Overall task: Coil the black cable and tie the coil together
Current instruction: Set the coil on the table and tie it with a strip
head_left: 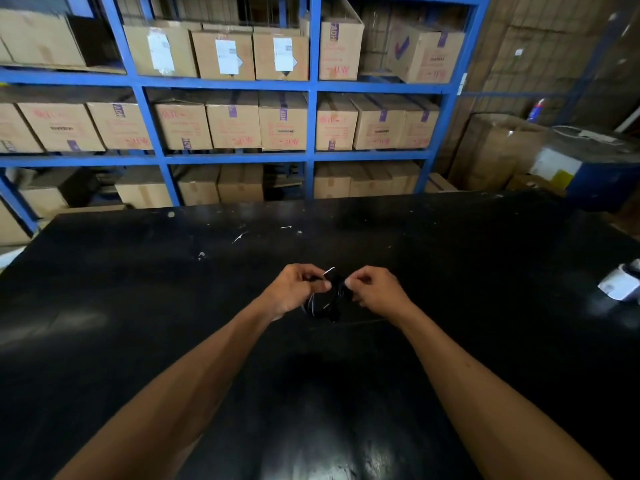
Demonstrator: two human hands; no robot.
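Note:
A small coil of black cable (328, 303) hangs between my two hands above the middle of the black table (138, 306). My left hand (298, 289) pinches the coil's upper left side with its fingers curled shut. My right hand (375, 289) grips the coil's upper right side, fingertips pressed together. A thin pale tie (329, 270) loops over the top of the coil between my thumbs. The coil's loops droop below my hands, dark against the dark tabletop, so their exact shape is hard to make out.
A white object (621, 285) lies at the table's right edge. Small white scraps (239, 236) dot the far part of the tabletop. Blue shelving (313, 98) stacked with cardboard boxes (282, 121) stands behind the table. More boxes and a blue bin (602, 181) sit at the right.

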